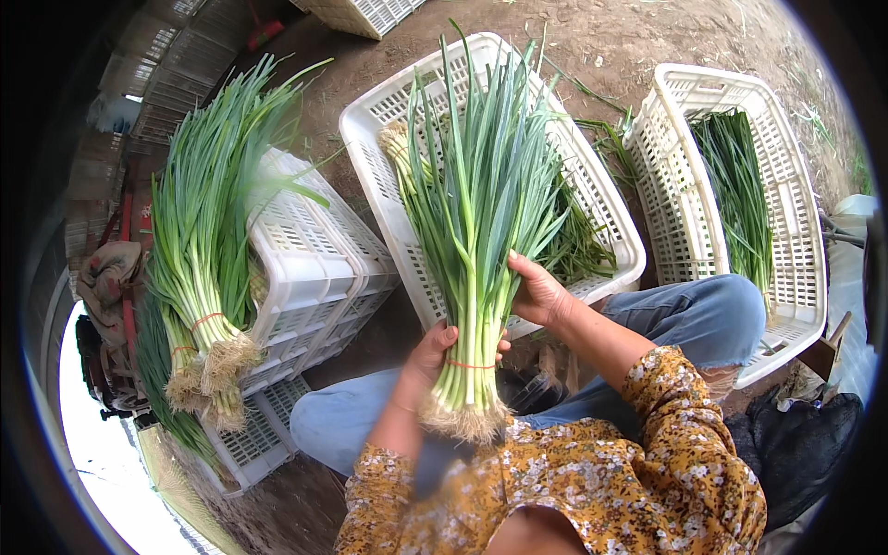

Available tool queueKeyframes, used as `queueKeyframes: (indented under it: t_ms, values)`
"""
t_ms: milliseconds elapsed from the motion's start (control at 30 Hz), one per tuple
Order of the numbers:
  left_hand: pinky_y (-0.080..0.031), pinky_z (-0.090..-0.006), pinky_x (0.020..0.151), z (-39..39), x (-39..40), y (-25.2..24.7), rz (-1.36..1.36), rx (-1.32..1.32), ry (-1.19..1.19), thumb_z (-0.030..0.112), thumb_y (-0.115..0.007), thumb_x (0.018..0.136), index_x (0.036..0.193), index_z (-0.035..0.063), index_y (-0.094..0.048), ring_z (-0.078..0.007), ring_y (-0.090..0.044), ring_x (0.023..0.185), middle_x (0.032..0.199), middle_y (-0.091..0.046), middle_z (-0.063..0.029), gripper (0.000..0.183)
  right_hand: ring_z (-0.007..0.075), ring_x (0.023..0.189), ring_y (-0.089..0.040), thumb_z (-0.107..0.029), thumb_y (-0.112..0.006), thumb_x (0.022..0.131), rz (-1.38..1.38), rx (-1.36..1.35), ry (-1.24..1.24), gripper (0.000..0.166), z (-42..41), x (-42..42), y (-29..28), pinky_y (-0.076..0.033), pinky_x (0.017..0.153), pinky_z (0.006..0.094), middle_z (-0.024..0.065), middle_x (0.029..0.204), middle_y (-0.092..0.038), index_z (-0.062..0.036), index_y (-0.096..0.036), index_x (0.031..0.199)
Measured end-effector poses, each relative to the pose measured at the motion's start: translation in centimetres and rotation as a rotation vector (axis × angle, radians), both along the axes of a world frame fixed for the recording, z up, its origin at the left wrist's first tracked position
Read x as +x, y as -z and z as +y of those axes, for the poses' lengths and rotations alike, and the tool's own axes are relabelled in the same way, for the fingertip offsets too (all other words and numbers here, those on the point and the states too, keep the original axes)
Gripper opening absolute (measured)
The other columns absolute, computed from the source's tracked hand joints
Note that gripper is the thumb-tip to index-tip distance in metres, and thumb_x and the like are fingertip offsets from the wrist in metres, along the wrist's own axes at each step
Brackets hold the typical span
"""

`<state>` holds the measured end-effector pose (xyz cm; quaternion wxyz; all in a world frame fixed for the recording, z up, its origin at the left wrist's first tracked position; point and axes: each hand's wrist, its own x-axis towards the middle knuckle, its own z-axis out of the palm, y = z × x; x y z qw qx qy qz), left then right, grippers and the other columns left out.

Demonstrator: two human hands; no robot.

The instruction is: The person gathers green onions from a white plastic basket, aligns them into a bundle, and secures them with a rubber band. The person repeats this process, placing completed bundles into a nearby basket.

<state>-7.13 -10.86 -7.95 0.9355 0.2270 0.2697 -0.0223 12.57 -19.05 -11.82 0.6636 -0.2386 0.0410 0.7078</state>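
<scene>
A bundle of long green onions (479, 229) lies across both my hands, leaves away from me and pale roots (465, 416) toward my chest. One red band (472, 364) circles its white stalks. My left hand (431, 350) grips the lower stalks on the left side, just by the band. Higher up on the right, my right hand (538, 290) holds the bundle with its thumb along the leaves; its other fingers are partly hidden. Behind the bundle stands a white plastic crate (368, 132) with another rooted bunch (397, 142) and loose green leaves (579, 239) in it.
To the left, banded green onion bunches (201, 277) rest by stacked white crates (312, 270). At the right, a tilted white crate (798, 208) holds more greens (739, 194). My bent knees (721, 312) flank the workspace. A black plastic bag (798, 444) lies at lower right on the dirt ground.
</scene>
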Motion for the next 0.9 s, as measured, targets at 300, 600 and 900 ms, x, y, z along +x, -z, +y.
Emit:
queueKeyframes:
  t_ms: [300, 600, 900]
  values:
    - [-0.055, -0.0349, 0.083, -0.6, 0.6, 1.3, 0.21, 0.555, -0.03, 0.032, -0.083, 0.075, 0.133, -0.0009, -0.043, -0.0201, -0.062, 0.1, 0.118, -0.059, -0.0103, 0.077, 0.0245, 0.107, -0.06, -0.009, -0.078, 0.074, -0.194, -0.113, 0.26, 0.063, 0.7, -1.9, 0.0, -0.046, 0.098, 0.04, 0.0105, 0.115, -0.062, -0.0031, -0.048, 0.128]
    - [-0.053, -0.0344, 0.089, -0.1, 0.5, 0.0, 0.262, 0.412, -0.139, 0.018, -0.077, 0.072, 0.126, -0.0026, -0.052, -0.0221, -0.063, 0.102, 0.114, -0.063, -0.0114, 0.063, 0.028, 0.11, -0.06, -0.012, -0.072, 0.082, -0.018, -0.103, 0.172, 0.053, 1.0, -1.8, 0.4, -0.047, 0.1, 0.0436, 0.0137, 0.119, -0.061, 0.0015, -0.05, 0.127]
    - [-0.05, -0.0335, 0.092, 0.3, 0.3, -0.2, 0.209, 0.519, -0.131, 0.014, -0.075, 0.073, 0.127, -0.003, -0.052, -0.0211, -0.061, 0.103, 0.115, -0.063, -0.011, 0.061, 0.0309, 0.114, -0.058, -0.028, -0.075, 0.082, -0.088, -0.069, 0.075, 0.062, 0.5, -1.7, 1.1, -0.047, 0.099, 0.0456, 0.0186, 0.124, -0.059, 0.0041, -0.051, 0.13]
